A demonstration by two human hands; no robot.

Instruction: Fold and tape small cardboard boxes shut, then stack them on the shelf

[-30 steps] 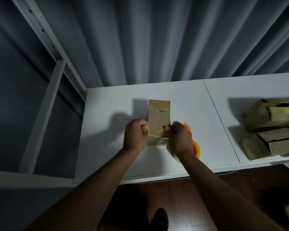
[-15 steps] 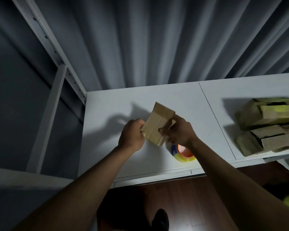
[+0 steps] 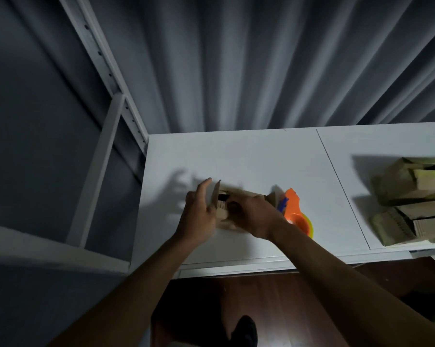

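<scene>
- The small cardboard box point(image 3: 224, 206) sits low over the white desk point(image 3: 261, 156), near its front edge and toward the left end, blurred between your two hands; I cannot tell whether it rests on the surface.
- Your left hand point(image 3: 197, 219) lies against the box's 9 o'clock side with fingers straight and spread, thumb up: it looks like a flat brace against the flap, not a grip.
- Your right hand point(image 3: 254, 216) covers the box from 3 o'clock with fingers curled over it, clamped on the cardboard, probably steadying it while the end is turned to face you.
- The orange tape dispenser point(image 3: 295, 211) waits at 3 o'clock, just beside your right wrist, within easy reach for the next strip.
- A heap of unfolded cardboard boxes point(image 3: 412, 204) lies well apart at 3 o'clock on the neighbouring panel, likely the supply for later rounds.
- The shelf frame point(image 3: 103, 159) stands at 9 o'clock of the desk; stacking is not yet done for this box.
- My judgement: one end remains to close and tape.
</scene>
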